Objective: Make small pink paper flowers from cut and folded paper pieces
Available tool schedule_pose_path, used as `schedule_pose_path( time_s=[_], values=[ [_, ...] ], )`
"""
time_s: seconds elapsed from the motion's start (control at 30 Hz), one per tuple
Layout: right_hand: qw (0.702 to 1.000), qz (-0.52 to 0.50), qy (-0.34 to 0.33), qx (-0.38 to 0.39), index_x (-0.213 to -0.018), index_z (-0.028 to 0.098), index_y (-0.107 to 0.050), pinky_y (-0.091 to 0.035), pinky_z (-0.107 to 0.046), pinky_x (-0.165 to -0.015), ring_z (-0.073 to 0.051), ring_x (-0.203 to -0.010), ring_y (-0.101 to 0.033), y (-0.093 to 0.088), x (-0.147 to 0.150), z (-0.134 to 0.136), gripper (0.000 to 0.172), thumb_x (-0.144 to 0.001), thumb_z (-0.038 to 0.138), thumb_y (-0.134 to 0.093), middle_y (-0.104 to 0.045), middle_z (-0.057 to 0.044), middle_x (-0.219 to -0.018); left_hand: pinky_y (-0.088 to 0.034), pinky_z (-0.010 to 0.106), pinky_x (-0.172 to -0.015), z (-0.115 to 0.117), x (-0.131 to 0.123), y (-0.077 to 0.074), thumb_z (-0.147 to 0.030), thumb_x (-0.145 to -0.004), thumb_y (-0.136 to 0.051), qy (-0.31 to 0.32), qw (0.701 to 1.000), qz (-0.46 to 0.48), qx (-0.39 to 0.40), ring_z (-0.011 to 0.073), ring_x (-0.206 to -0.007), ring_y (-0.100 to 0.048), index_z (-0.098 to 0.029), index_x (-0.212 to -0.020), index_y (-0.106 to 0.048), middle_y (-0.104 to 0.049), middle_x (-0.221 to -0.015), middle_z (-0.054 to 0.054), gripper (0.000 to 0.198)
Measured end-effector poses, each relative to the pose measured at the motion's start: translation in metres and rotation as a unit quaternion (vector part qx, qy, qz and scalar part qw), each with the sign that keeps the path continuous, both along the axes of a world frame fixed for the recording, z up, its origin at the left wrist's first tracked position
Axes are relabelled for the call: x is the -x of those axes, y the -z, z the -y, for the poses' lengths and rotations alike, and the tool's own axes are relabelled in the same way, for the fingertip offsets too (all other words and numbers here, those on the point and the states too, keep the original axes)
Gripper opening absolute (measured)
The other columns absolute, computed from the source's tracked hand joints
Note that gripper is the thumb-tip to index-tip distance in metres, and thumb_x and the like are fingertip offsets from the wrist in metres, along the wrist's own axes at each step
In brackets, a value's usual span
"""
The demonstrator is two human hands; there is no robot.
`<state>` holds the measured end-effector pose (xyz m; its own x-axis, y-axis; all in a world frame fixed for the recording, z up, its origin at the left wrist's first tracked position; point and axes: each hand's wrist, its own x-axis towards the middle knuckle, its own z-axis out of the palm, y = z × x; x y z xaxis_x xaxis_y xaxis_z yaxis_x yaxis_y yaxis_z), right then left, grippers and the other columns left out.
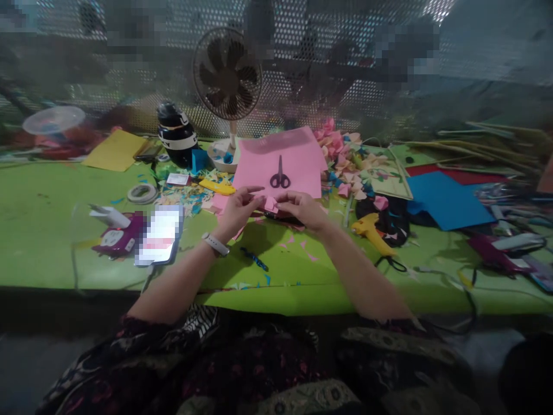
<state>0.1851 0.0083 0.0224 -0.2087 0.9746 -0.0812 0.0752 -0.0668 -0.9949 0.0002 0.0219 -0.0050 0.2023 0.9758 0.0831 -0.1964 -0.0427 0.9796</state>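
Observation:
Between my two hands, in the middle of the table, is a small folded piece of pink paper [271,204]. My left hand [240,208] pinches its left side with thumb and fingers; a white band is on that wrist. On the other side, the fingertips of my right hand [305,210] are closed on the paper's right edge. Just beyond my hands lie large pink paper sheets [258,157] with dark-handled scissors [280,177] on top. Pink scraps [302,244] and a dark blue twisted strip [254,259] lie nearer to me.
A lit phone [159,235] and a roll of tape [142,193] are at left. Yellow glue gun [374,231] and blue paper [447,199] lie at right. Behind stand a fan [227,75], a dark bottle [175,135] and a heap of folded paper pieces [334,144].

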Motion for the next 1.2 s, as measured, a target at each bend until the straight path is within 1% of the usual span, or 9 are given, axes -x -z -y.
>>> schedule_pose_path(
  time_s=[0.1, 0.2, 0.33, 0.5, 0.67, 0.77, 0.93, 1.1, 1.2],
  values=[
    [1.000, -0.002, -0.002, 0.008, -0.081, 0.020, -0.068, -0.056, -0.027, -0.068, -0.013, -0.067, -0.064, 0.002, -0.003, 0.003, 0.014, -0.071, 0.024, -0.077, -0.068, 0.000, -0.071, -0.057, 0.026, -0.064, 0.000, 0.001, 0.000, -0.034, -0.076, -0.080, 0.006, 1.000, -0.004, -0.015, 0.0118, -0.067, -0.064, -0.018, -0.110, -0.065, -0.063, -0.072, -0.002, 0.041],
    [1.000, -0.003, -0.014, 0.012, -0.082, 0.020, -0.067, -0.054, -0.027, -0.064, -0.013, -0.065, -0.063, 0.003, -0.004, 0.004, 0.015, -0.071, 0.026, -0.076, -0.067, 0.000, -0.071, -0.058, 0.029, -0.066, 0.002, 0.002, -0.003, -0.031, -0.077, -0.079, 0.013, 1.000, -0.006, -0.008, 0.0130, -0.069, -0.065, -0.018, -0.110, -0.067, -0.064, -0.074, -0.001, 0.037],
    [1.000, 0.000, -0.014, 0.014, -0.083, 0.020, -0.066, -0.051, -0.027, -0.060, -0.013, -0.063, -0.062, 0.004, -0.001, 0.006, 0.015, -0.073, 0.026, -0.075, -0.066, 0.001, -0.071, -0.058, 0.028, -0.066, 0.003, 0.002, -0.003, -0.030, -0.079, -0.078, 0.007, 1.000, -0.010, -0.005, 0.0130, -0.070, -0.066, -0.018, -0.109, -0.067, -0.066, -0.075, 0.000, 0.034],
    [0.999, 0.027, -0.019, -0.012, -0.081, 0.020, -0.066, -0.048, -0.024, -0.055, -0.012, -0.061, -0.058, 0.002, 0.001, 0.009, 0.013, -0.073, 0.027, -0.074, -0.064, 0.001, -0.067, -0.059, 0.026, -0.066, 0.004, 0.002, 0.000, -0.034, -0.077, -0.080, 0.021, 1.000, -0.009, -0.019, 0.0122, -0.069, -0.065, -0.017, -0.112, -0.066, -0.067, -0.076, 0.000, 0.042],
    [0.999, 0.022, -0.023, -0.014, -0.082, 0.019, -0.067, -0.044, -0.022, -0.050, -0.011, -0.059, -0.056, -0.001, 0.000, 0.011, 0.016, -0.073, 0.031, -0.074, -0.064, 0.002, -0.067, -0.059, 0.026, -0.065, 0.008, 0.003, -0.004, -0.034, -0.075, -0.082, 0.039, 0.999, -0.003, -0.029, 0.0115, -0.067, -0.063, -0.017, -0.114, -0.065, -0.061, -0.071, -0.003, 0.045],
    [1.000, 0.019, -0.015, -0.012, -0.083, 0.019, -0.067, -0.044, -0.022, -0.050, -0.011, -0.060, -0.057, -0.002, -0.002, 0.012, 0.017, -0.074, 0.030, -0.074, -0.065, 0.001, -0.068, -0.058, 0.025, -0.066, 0.008, 0.003, -0.004, -0.034, -0.073, -0.084, 0.042, 0.998, 0.022, -0.029, 0.0111, -0.068, -0.063, -0.017, -0.113, -0.065, -0.062, -0.072, -0.003, 0.048],
    [0.999, 0.011, -0.032, -0.020, -0.087, 0.017, -0.066, -0.046, -0.023, -0.054, -0.011, -0.062, -0.059, -0.004, -0.002, 0.013, 0.017, -0.077, 0.029, -0.072, -0.066, 0.000, -0.070, -0.056, 0.022, -0.061, 0.003, 0.004, 0.003, -0.036, -0.072, -0.085, 0.025, 0.999, 0.031, -0.027, 0.0088, -0.062, -0.060, -0.017, -0.111, -0.067, -0.060, -0.068, -0.004, 0.047],
    [0.999, 0.015, -0.036, -0.028, -0.085, 0.017, -0.066, -0.045, -0.022, -0.053, -0.010, -0.062, -0.058, -0.004, -0.001, 0.013, 0.017, -0.076, 0.029, -0.073, -0.066, 0.000, -0.072, -0.056, 0.022, -0.063, 0.002, 0.004, 0.005, -0.033, -0.074, -0.083, 0.030, 0.999, 0.036, -0.026, 0.0096, -0.066, -0.063, -0.018, -0.110, -0.067, -0.064, -0.073, -0.002, 0.043],
    [0.998, 0.021, -0.041, -0.033, -0.086, 0.017, -0.067, -0.046, -0.023, -0.054, -0.010, -0.062, -0.058, -0.004, -0.001, 0.013, 0.018, -0.076, 0.030, -0.074, -0.066, 0.000, -0.073, -0.057, 0.023, -0.064, 0.002, 0.004, 0.005, -0.033, -0.075, -0.082, 0.037, 0.998, 0.033, -0.032, 0.0094, -0.066, -0.063, -0.017, -0.112, -0.067, -0.065, -0.073, -0.002, 0.043]
  ],
)
